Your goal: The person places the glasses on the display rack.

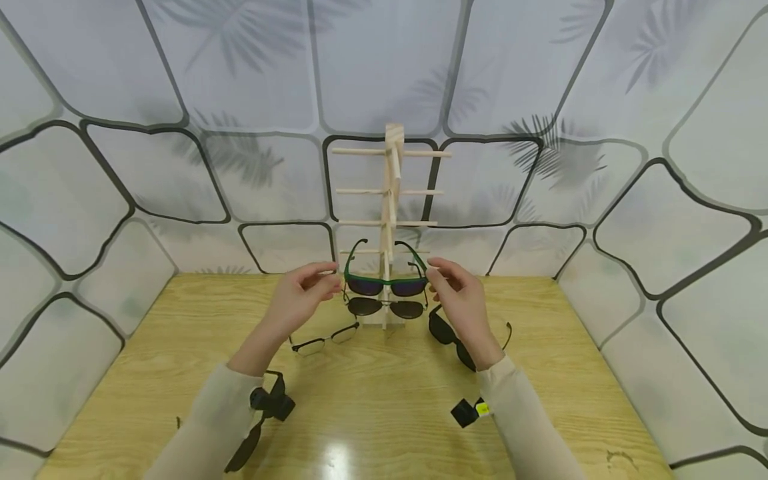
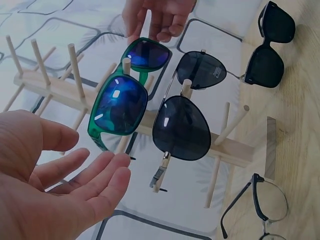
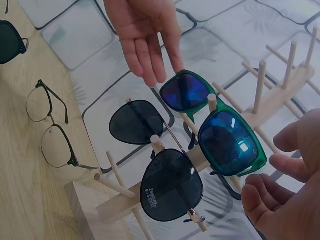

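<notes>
While green sunglasses [image 1: 377, 283] rest on a wooden rack [image 1: 391, 190]; left fingers [image 2: 107, 187] released, alongside; right fingers [image 3: 261, 199] released, alongside

Pale walls [image 1: 384, 67] printed with dark rounded outlines and grey leaves are rising behind the worktop [image 1: 384, 400], along its back, left and right edges. Clear-lensed glasses [image 1: 325, 339] are lying left of centre, toward the back edge. Black sunglasses [image 1: 443, 329] are lying right of centre; another dark pair [image 1: 245, 451] is resting nearer the front left corner, partly hidden.
</notes>
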